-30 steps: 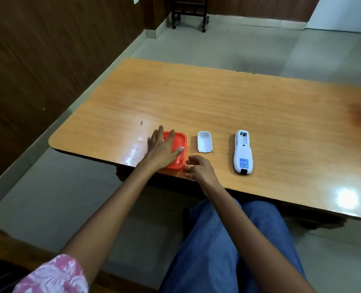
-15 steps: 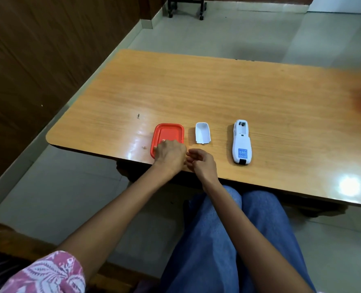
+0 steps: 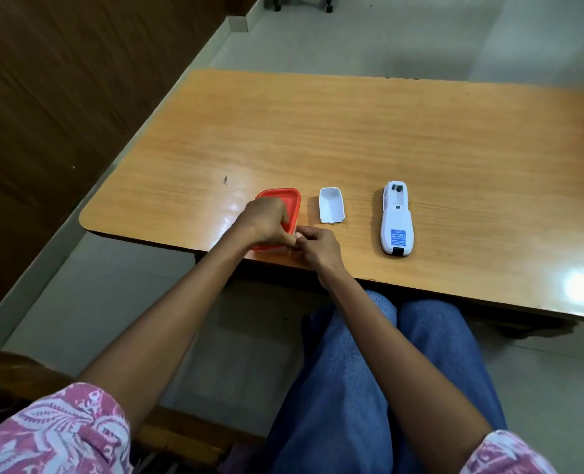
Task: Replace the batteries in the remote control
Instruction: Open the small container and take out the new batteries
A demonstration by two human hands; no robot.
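1. Fingers of the left hand curl over the near edge of the red container, gripping it and hiding its near half.
2. Right hand fingers curl against the container's 5 o'clock corner; whether they pinch it, I cannot tell.
3. At the container's 3 o'clock on the table lies the battery cover; farther at 3 o'clock lies the remote control, face down, bay uncovered.

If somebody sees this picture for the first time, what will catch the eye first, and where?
First the red box at the near edge of the wooden table, with the left hand curled over it and the right hand pinching its near right corner. To its right lies the loose battery cover, inside up, and further right the white remote, face down with its battery bay open.
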